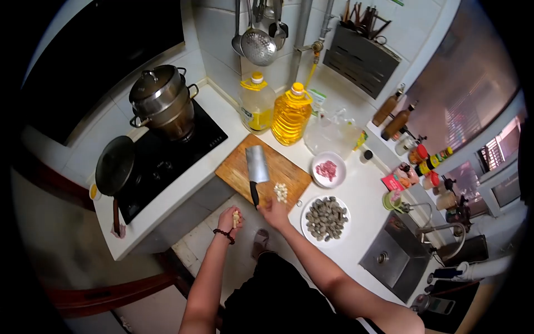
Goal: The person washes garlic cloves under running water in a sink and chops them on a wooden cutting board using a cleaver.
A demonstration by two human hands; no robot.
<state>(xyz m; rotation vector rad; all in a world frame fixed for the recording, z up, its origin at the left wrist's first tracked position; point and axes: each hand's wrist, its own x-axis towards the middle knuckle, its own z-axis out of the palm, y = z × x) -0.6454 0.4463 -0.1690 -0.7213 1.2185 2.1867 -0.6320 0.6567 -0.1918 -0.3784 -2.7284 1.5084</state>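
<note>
My left hand [227, 219], with a dark bead bracelet at its wrist, is cupped shut on several pale yellow pieces [236, 219] that look like garlic cloves. They show in the palm, just off the board's near edge. My right hand [273, 212] is at the near edge of the wooden cutting board [233, 166], its thumb and fingers apart, with nothing visible in it. Just beyond its fingers lies a small heap of chopped white bits [280, 192], likely garlic. A cleaver [257, 163] rests flat on the board, its black handle pointing toward my right hand.
Right of the board are a plate of clams [325, 219] and a bowl of raw meat [326, 170]. Oil bottles [291, 114] stand behind it. Left, a cooktop [158, 172] holds a steamer pot [161, 103] and a pan [115, 166]. A sink [397, 259] is at the right.
</note>
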